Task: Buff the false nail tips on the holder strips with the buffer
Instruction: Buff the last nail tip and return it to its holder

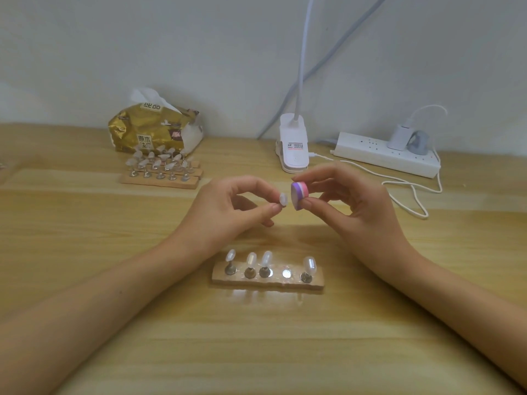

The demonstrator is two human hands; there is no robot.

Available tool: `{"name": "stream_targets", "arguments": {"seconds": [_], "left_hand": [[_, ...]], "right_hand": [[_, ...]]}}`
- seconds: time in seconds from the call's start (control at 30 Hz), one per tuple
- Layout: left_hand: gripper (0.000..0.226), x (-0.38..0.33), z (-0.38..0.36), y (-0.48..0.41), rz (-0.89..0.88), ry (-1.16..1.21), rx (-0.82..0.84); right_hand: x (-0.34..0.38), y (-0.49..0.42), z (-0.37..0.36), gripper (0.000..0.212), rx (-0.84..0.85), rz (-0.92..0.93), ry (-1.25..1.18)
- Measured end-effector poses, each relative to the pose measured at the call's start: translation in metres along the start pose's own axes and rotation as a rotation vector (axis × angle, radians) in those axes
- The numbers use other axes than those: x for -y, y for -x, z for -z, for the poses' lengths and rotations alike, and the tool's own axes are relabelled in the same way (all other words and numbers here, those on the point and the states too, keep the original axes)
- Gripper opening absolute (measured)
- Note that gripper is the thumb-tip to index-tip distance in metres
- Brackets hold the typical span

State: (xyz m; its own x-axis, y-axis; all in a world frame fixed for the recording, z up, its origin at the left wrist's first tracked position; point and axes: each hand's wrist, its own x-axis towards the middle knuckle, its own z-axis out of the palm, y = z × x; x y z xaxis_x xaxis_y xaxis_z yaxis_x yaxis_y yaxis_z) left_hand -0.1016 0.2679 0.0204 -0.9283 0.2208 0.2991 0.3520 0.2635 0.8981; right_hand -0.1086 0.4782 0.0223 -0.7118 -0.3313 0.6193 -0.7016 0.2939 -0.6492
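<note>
Step in hand, buffing one tip: left hand (233, 203) pinches a false nail tip (283, 199) off its strip (268, 283) (one seat vacant), right hand (339, 201) pinches the buffer (299, 195) beside it; light, even strokes advised.

Open table surface (85, 223) flanks near holder strip (268, 282) on both sides; far side crowded: stacked holder strips (159, 179), tissue pack (151, 129), lamp clamp (293, 149), power strip (370, 152), white cable (425, 215) looping at right.

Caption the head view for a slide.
Left hand holds a nail tip next to the buffer pinched in the right hand.
</note>
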Motion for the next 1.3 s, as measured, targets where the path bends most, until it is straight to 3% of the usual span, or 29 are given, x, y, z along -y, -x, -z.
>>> {"name": "stream_targets", "arguments": {"seconds": [0.17,0.27,0.4,0.53,0.63,0.77,0.9,1.0,1.07,1.2,1.3], "left_hand": [[0.008,-0.0010,-0.0004,0.0001,-0.007,-0.032,0.021],[0.006,-0.0009,0.0006,-0.0005,0.013,-0.010,0.014],[0.006,-0.0017,0.0003,-0.0003,0.006,-0.032,0.040],[0.006,-0.0018,0.0002,0.0007,0.012,-0.010,0.049],[0.007,-0.0010,0.0004,0.0000,0.017,-0.031,0.053],[0.007,0.0011,0.0006,0.0003,0.019,-0.027,0.034],[0.008,0.0026,0.0016,0.0001,0.012,-0.042,0.043],[0.009,0.0032,0.0020,0.0004,0.008,-0.041,0.064],[0.008,0.0026,0.0014,0.0004,0.002,-0.034,0.081],[0.010,0.0041,0.0005,-0.0015,0.002,-0.048,0.062],[0.011,0.0031,0.0005,-0.0011,-0.005,-0.033,0.060]], "right_hand": [[0.0019,-0.0022,-0.0065,0.016,0.007,0.064,0.105],[-0.0002,-0.0022,-0.0055,0.016,-0.001,0.005,0.111],[0.0020,-0.0015,-0.0065,0.014,0.007,0.135,0.169],[0.0008,-0.0014,-0.0005,0.016,0.011,0.041,0.141],[0.0057,-0.0013,-0.0042,0.015,-0.007,0.160,0.214],[0.0028,-0.0014,0.0004,0.016,-0.006,0.014,0.164],[0.0076,-0.0006,-0.0036,0.017,-0.011,0.084,0.123],[0.0029,-0.0002,-0.0019,0.016,0.009,-0.061,0.078],[0.0038,-0.0010,-0.0007,0.017,-0.045,-0.043,0.033],[0.0043,-0.0009,-0.0023,0.017,0.032,-0.107,0.025],[0.0046,-0.0023,-0.0002,0.017,-0.038,-0.067,-0.004]]}}
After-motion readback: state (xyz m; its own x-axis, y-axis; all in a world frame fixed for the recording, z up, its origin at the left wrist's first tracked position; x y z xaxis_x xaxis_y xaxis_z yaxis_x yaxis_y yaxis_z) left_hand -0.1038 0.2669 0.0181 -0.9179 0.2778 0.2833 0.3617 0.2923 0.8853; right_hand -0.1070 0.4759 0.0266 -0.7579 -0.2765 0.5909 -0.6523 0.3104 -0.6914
